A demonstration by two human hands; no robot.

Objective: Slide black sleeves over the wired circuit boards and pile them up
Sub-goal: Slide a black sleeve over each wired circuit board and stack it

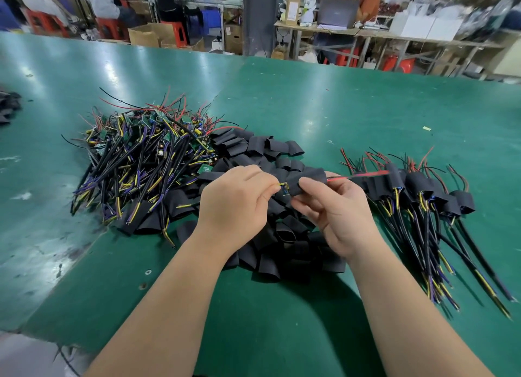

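Note:
My left hand point(236, 204) pinches the yellow and blue wires of a circuit board point(284, 189) whose end pokes out of a black sleeve point(308, 179). My right hand point(335, 216) grips that sleeve with thumb and fingers. Red wire point(358, 176) sticks out of the sleeve's right end. A heap of bare wired boards point(141, 156) lies to the left. Loose black sleeves point(284, 247) are spread under and around my hands. Several sleeved boards point(423, 196) are piled on the right.
The work sits on a green table mat point(310, 106) with a seam running diagonally at the left. More black sleeves point(7, 106) lie at the far left edge. People sit at benches with boxes and red stools beyond the table's far edge.

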